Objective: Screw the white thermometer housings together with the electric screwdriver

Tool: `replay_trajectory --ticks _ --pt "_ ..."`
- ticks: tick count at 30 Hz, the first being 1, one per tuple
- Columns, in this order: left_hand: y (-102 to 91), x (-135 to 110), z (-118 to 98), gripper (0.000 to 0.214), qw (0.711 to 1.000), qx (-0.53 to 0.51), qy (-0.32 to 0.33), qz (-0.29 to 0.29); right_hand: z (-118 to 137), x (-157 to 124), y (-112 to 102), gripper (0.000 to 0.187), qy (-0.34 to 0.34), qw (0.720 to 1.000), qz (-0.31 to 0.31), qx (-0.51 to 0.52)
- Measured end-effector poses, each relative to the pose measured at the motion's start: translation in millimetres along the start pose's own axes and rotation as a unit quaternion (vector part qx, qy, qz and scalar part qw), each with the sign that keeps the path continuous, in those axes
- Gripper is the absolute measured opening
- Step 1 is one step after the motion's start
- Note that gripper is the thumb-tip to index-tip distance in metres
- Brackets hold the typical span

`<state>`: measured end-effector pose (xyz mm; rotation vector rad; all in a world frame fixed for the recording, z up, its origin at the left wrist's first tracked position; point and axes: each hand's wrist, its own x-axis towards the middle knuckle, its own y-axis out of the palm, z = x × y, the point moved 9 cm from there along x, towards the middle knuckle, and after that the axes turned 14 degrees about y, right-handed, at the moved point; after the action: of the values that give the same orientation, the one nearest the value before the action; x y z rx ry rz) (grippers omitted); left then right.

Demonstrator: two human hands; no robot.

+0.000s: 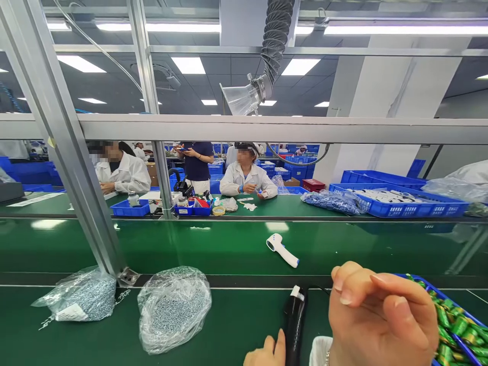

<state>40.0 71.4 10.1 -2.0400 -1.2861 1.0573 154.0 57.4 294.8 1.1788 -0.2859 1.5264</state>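
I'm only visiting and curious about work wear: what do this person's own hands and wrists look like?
The left hand and right hand wear no gloves. A thin, silver-coloured bracelet shows at the right wrist. The right hand's visible nails look plain. No sleeves show, and the left wrist is out of view.

Bright square panels and long tube lights shine from a grey tiled ceiling, with a broad white pillar rising at the right. Silver metal posts and a pale crossbeam frame the view, and a ribbed grey duct hangs above. Beyond the green worktop, a glossy green strip runs sideways before another green table.
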Motion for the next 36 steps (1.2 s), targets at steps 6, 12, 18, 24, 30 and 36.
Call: replay_trajectory --ticks 6,12,18,24,30,36 --pt "-12.9 13.4 15.9 0.039 0.995 -0.084 0.056 -0.013 -7.2 -0.4 1.4 0.013 0.014 1.000 0.002 0.001" --pt "-27.8 11.1 12.0 0.035 0.877 -0.455 0.146 -0.042 -12.3 -5.2 11.1 0.015 0.009 0.999 0.034 -0.020" --pt "-96.1 -31.3 -35.2 0.042 0.675 -0.645 0.353 -0.052 -14.2 -13.3 17.2 0.018 0.029 0.998 0.035 -0.048" --pt "-153.4 -101.0 -47.3 0.062 0.684 -0.559 0.439 -0.164 -58.4 -22.6 26.4 0.046 0.136 0.985 0.085 -0.062" --pt "-164.0 -123.2 -64.3 0.065 0.849 -0.287 0.370 -0.244 -88.2 -40.8 43.9 0.063 0.333 0.935 0.105 0.058" --pt "-162.4 -122.6 -60.4 0.062 0.882 -0.098 0.342 -0.309 -52.6 -35.4 53.8 0.049 0.262 0.947 0.132 0.129"
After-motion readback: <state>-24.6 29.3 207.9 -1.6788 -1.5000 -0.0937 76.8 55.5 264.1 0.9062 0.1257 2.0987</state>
